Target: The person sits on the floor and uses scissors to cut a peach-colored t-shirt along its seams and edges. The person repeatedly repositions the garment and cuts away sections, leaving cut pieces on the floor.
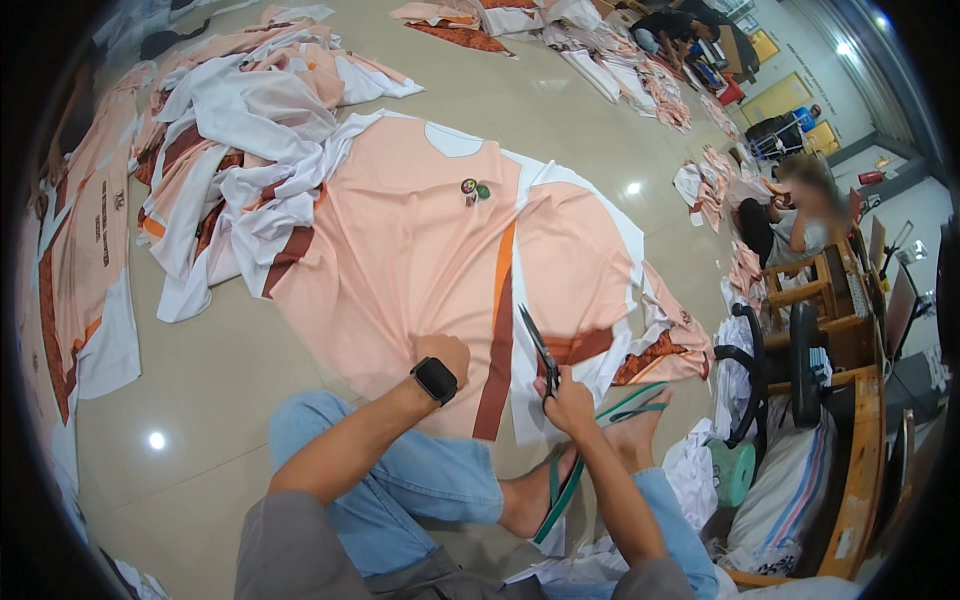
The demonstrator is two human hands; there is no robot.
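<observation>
A pale pink printed fabric panel (pixel 400 230) with brown and orange stripes, white edging and small round badges lies spread on the floor before me. My left hand (pixel 441 355), wearing a black watch on the wrist, is closed on it near its lower middle, where creases gather; its fingertips are partly hidden. My right hand (pixel 568 400) holds black-handled scissors (pixel 535 335), their blades pointing up-left over the white strip beside the brown stripe. A smaller pink, brown and white piece (pixel 670 330) lies at the right, above my sandalled foot.
Fabric piles (pixel 250 150) cover the upper left, with more along the left edge (pixel 100 260) and back. Chairs (pixel 800 290), a white sack (pixel 790 490) and a green roll (pixel 732 465) line the right. Other people (pixel 800 220) sit among fabric at right and back (pixel 672 32).
</observation>
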